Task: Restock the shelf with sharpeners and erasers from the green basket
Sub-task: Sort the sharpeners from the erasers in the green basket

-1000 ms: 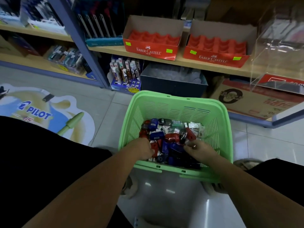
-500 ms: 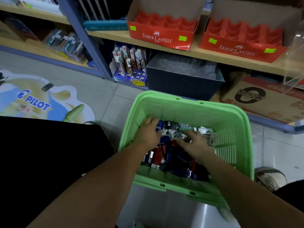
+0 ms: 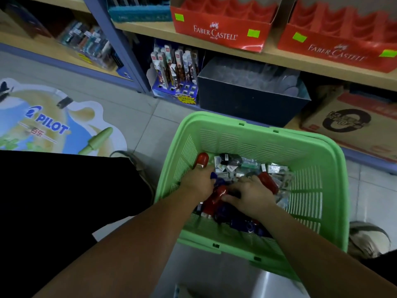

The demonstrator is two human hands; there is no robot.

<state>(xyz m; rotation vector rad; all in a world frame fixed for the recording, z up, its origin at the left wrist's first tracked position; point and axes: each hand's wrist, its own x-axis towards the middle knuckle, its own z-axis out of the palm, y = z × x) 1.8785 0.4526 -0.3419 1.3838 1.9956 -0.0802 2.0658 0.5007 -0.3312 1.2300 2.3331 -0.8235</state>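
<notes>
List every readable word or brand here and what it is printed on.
"FABER CASTELL": left red display box
"FABER CASTELL": right red display box
"PILOT": floor sticker
Unreadable: brown carton print, pen packs, labels in the green basket.
</notes>
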